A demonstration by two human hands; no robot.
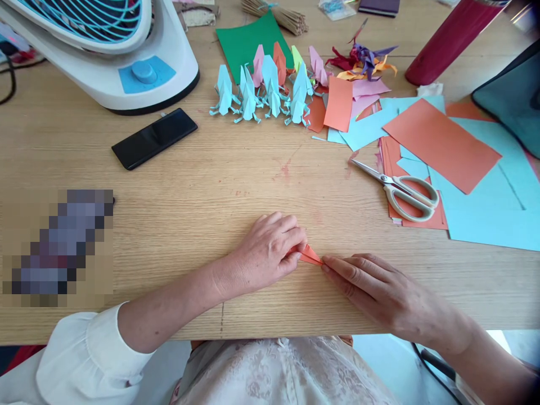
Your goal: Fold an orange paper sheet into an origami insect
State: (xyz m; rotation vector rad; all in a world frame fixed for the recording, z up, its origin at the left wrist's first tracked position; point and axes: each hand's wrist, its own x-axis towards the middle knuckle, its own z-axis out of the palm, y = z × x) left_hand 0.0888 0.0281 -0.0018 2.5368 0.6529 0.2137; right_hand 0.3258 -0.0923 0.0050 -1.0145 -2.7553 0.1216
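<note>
The light wooden surface (202,197) carries all these things. On its far L side is the white fan w/ blue grille and blue knob (143,73). On the R side lie overlapping light-blue paper sheets (498,219), w/ one orange rectangular paper (442,143) on top of them. At far R, a dark teal fabric item (517,101) is partly cut by the view edge. Near it, the dark-red cylindrical bottle (447,42) stands.

The green paper sheet (236,45) lies behind the group of folded paper figures (274,90), which are light-blue, pink, orange and yellow-green, in the far middle. R of this group is a small pile of purple, red and orange folded paper pieces (367,61). The black flat phone (155,139) lies in front of the fan. The scissors w/ beige handles (399,191) lie partly on smaller orange papers (442,216), blades pointing to far L.

Near the front edge, approx. centre, is the small folded orange paper strip (311,255), between both hands. The L hand (274,247) has curled fingers and pinches the strip's L part, btwn thumb and fingers. The R hand (375,287) has its fingers extended and close together, and pinches the strip's pointed R end w/ the fingertips (327,262).
</note>
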